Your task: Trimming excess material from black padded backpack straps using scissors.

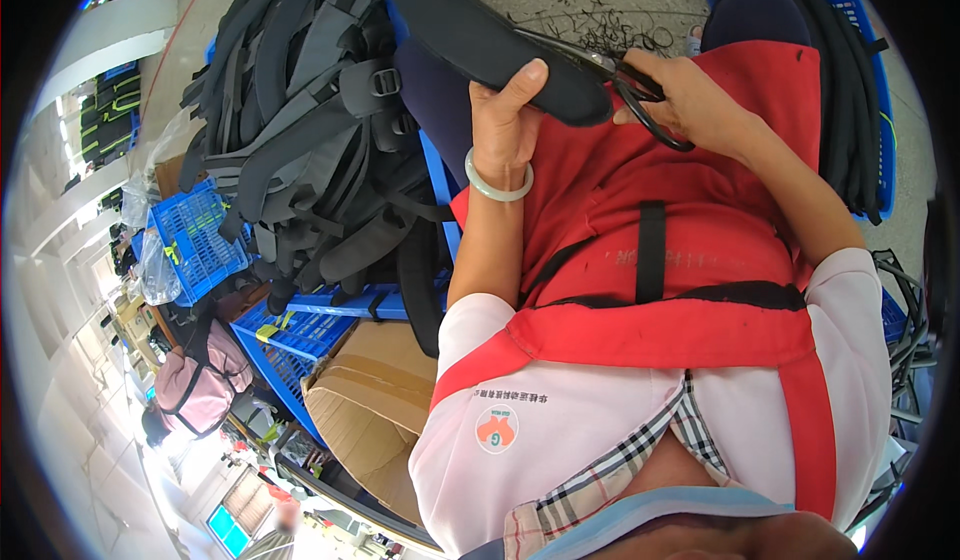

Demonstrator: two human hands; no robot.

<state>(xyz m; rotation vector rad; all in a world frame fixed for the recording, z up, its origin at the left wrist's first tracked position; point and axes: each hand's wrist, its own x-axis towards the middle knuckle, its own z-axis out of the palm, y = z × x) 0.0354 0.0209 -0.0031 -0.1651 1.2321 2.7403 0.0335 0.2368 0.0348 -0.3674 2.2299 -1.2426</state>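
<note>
My left hand (505, 115) is closed around a thick dark padded strap (465, 40) with a rounded end, the thumb lying on its upper face. A pale bangle circles that wrist. In my right hand (695, 100) is a pair of scissors (655, 128), with fingers through the black handle loops. Its metal blades run alongside the strap's right edge, close to the rounded end. Whether the blades touch the strap or grip any thread there, I cannot tell. Both hands are above my lap, over a red apron (690, 190).
Grey and black padded straps with buckles (310, 110) are heaped at my left. Blue crates (200, 240) and an opened cardboard box (370, 380) stand nearby. At my right, another blue crate (885, 150) holds dark strips. Black trimmings (620, 30) litter the floor ahead.
</note>
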